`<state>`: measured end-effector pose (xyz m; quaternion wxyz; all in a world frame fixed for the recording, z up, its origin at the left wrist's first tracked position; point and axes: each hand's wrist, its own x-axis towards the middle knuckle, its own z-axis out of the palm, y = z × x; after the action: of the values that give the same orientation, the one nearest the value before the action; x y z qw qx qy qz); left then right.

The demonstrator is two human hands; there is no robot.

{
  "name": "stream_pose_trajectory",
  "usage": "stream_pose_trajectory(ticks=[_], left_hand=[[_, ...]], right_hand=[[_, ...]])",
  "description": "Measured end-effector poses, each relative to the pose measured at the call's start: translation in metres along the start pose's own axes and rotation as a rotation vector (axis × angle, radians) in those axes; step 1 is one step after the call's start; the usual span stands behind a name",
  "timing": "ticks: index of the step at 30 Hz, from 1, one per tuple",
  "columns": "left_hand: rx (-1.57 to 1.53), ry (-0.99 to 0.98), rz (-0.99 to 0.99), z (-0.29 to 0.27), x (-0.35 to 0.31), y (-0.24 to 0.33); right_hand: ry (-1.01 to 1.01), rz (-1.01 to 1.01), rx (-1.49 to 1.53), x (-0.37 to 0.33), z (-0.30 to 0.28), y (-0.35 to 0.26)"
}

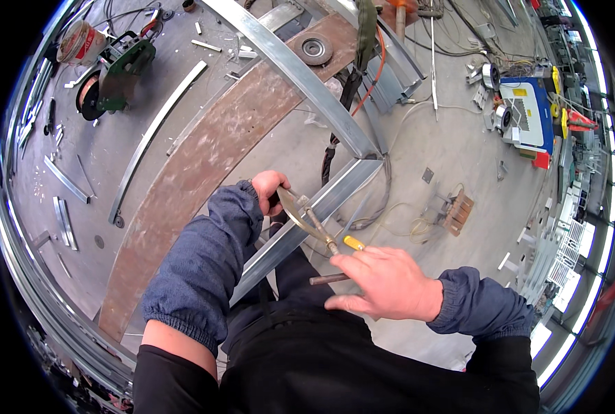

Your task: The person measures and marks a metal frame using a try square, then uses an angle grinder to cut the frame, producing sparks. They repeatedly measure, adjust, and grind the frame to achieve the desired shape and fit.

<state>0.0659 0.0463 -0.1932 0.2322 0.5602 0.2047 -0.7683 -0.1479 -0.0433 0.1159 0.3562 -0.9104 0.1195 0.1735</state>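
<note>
A brass-coloured G-clamp [295, 212] with a threaded screw lies across a galvanized steel tube [335, 188] in front of me; whether it grips the tube I cannot tell. My left hand [270, 189] is closed on the far end of the clamp's curved frame, its fingertips partly hidden. Around the screw's near end and its bar handle [327, 279], my right hand [390, 281] is curled, with the thumb set apart below. A yellow-ended piece [354, 243] shows just beyond the right fingers. Blue sleeve covers [196, 265] are on both forearms.
A long rusty steel plate [204, 148] runs along the left, a grinding disc [313, 49] on its far end. Another galvanized tube [287, 69] crosses above it. A green wire feeder [124, 76], a bucket [81, 43], a blue-and-white machine [527, 114] and cables surround the frame.
</note>
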Motion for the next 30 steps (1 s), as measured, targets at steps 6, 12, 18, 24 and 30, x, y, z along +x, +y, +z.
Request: stream_pose_trajectory(ticks=[6, 12, 18, 24, 30], left_hand=[[-0.069, -0.082, 0.098, 0.003, 0.005, -0.009], [-0.283, -0.148, 0.229, 0.018, -0.008, -0.027], [-0.277, -0.12, 0.203, 0.023, -0.004, -0.019], [-0.258, -0.173, 0.211, 0.02, 0.011, -0.026], [-0.354, -0.225, 0.204, 0.015, -0.003, -0.034]], right_hand=[[0.041, 0.001, -0.014, 0.015, -0.005, 0.007], [0.031, 0.034, -0.011, 0.02, -0.008, 0.004], [0.014, 0.093, -0.028, 0.034, -0.013, -0.001], [0.043, 0.08, -0.01, 0.017, -0.006, 0.006], [0.088, 0.056, -0.141, 0.024, -0.014, -0.002]])
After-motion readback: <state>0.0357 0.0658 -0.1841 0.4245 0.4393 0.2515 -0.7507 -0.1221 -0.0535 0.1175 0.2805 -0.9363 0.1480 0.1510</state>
